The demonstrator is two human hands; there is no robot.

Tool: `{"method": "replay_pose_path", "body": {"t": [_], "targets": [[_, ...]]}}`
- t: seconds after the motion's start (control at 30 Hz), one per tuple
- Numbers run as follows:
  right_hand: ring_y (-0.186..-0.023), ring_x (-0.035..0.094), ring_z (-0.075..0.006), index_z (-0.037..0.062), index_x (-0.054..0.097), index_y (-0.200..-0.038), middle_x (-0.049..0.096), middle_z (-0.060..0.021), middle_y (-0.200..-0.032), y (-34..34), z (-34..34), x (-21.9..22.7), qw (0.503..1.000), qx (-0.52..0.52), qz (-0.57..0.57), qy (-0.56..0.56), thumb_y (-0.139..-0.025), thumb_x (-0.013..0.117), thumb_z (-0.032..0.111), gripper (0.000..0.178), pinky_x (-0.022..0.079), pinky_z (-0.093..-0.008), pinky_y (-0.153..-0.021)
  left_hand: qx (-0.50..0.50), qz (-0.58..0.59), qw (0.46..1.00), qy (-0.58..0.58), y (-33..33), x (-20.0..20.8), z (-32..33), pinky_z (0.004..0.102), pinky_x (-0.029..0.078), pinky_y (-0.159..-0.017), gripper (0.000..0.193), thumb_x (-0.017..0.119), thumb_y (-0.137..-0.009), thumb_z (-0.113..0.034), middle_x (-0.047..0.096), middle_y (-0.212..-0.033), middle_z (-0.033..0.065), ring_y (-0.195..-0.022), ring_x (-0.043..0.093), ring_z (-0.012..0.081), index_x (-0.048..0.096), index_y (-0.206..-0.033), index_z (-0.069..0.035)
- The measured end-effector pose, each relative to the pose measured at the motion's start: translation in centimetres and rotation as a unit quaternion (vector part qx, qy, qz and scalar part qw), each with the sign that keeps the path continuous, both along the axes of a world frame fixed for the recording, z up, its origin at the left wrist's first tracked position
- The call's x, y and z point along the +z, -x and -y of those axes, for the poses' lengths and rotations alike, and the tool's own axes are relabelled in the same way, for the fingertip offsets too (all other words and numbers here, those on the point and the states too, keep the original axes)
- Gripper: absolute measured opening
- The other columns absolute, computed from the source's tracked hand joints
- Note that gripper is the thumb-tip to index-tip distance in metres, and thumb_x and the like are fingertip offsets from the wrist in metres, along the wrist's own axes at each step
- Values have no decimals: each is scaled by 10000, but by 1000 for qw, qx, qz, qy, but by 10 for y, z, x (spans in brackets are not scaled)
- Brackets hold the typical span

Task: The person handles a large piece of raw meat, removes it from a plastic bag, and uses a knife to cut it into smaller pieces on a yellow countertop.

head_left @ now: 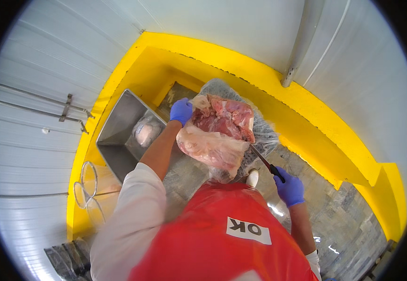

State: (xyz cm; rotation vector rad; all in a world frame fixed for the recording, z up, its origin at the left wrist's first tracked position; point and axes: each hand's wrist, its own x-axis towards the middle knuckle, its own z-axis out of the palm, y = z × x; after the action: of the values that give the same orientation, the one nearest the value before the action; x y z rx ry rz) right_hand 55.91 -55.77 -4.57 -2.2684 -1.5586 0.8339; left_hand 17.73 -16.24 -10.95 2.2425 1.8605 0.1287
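A big piece of raw meat, red with pale fat, hangs or stands in front of me over a sheet of clear plastic. My left hand, in a blue glove, grips the meat's upper left edge. My right hand, also in a blue glove, is closed on the black handle of a knife. The blade points up and left and meets the meat's lower right side. A red apron covers my chest.
A steel tub stands to the left with a pale wrapped lump inside. A yellow curb runs along white panel walls. Wire hooks lie at the lower left. The floor is grey stone tile.
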Motion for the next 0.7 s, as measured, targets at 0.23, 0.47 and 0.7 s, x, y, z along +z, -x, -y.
{"method": "replay_pose_path", "body": {"t": [0.23,0.47,0.7], "targets": [[-874,729,-413,264,695,-1347,758,-190,-952,50,0,34,997,-62,40,26,-953,678,371,408,583,-516,-787,208,542,789,203,65,-76,-41,485,566,-904,336,539,-1012,-291,747,-1104,238,-1033,718,415,739,-1079,-29],[-870,729,-410,264,708,-1330,756,-187,-947,115,-8,72,985,-124,110,51,-946,685,348,393,584,-499,-777,-81,152,980,103,99,-90,-21,488,560,-987,421,575,-1027,-277,719,-1225,218,-1107,695,405,601,-1342,0],[-827,731,-403,250,738,-1300,752,-191,-919,147,15,129,970,-172,169,26,-934,716,328,375,581,-482,-762,83,566,795,204,100,33,-29,422,480,-1125,772,823,-855,-421,617,-1416,235,-1301,606,360,555,-1426,25]]}}
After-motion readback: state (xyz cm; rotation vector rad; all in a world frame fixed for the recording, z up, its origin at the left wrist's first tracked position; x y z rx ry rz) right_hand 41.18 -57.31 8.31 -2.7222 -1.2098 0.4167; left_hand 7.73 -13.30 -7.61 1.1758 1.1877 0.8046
